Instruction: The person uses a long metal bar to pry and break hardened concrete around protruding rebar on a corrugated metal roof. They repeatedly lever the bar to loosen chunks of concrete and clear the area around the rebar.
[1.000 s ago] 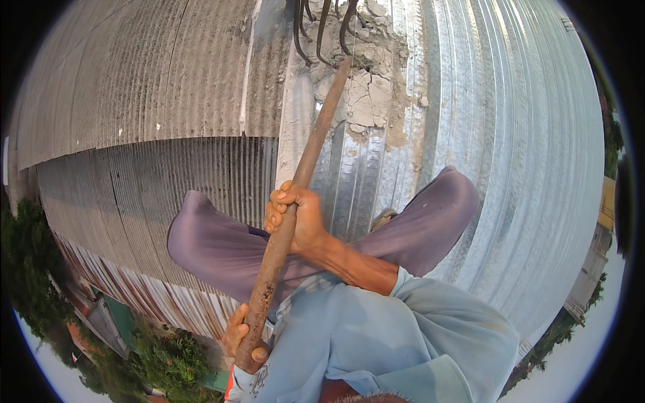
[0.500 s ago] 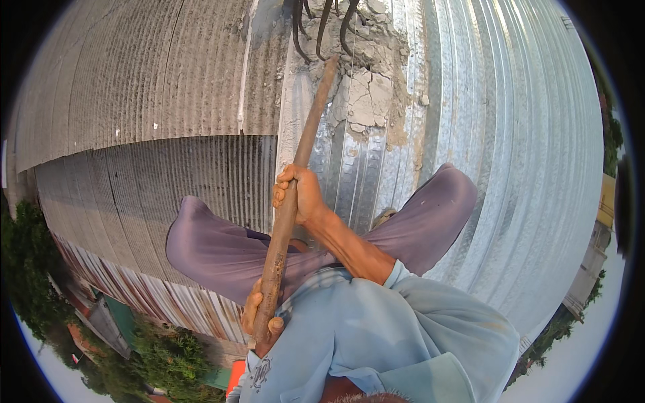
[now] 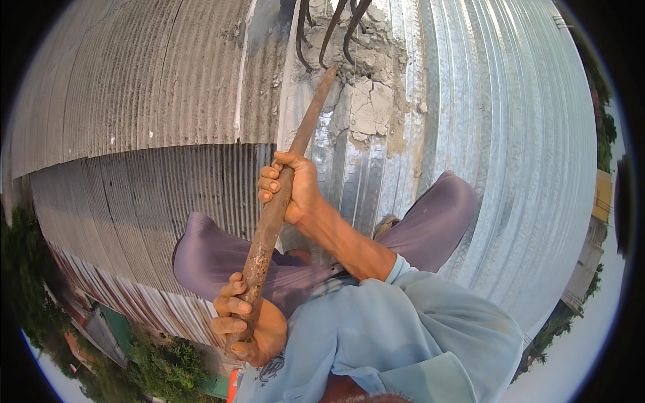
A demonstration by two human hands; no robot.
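Observation:
A long rusty metal bar (image 3: 267, 232) slants from my lap up to a patch of broken concrete (image 3: 371, 107). My right hand (image 3: 300, 187) wraps round the bar about midway. Lower down, my left hand (image 3: 252, 326) grips its near end, fingers curled over it. The narrow far tip of the bar meets the rubble at the foot of several bent dark rebars (image 3: 329, 37). Whether the tip presses into the concrete or only rests there, I cannot tell.
Shiny ribbed metal decking (image 3: 510, 188) spreads out on the right. Weathered corrugated roofing sheets (image 3: 148, 87) lie on the left, with a lower roof (image 3: 154, 208) beneath their edge. My bent knees in purple trousers (image 3: 437, 218) flank the bar. Trees (image 3: 168, 366) show far below.
The near end of the bar has swung left and my left hand has moved out with it, showing more fully. My right hand has shifted slightly left.

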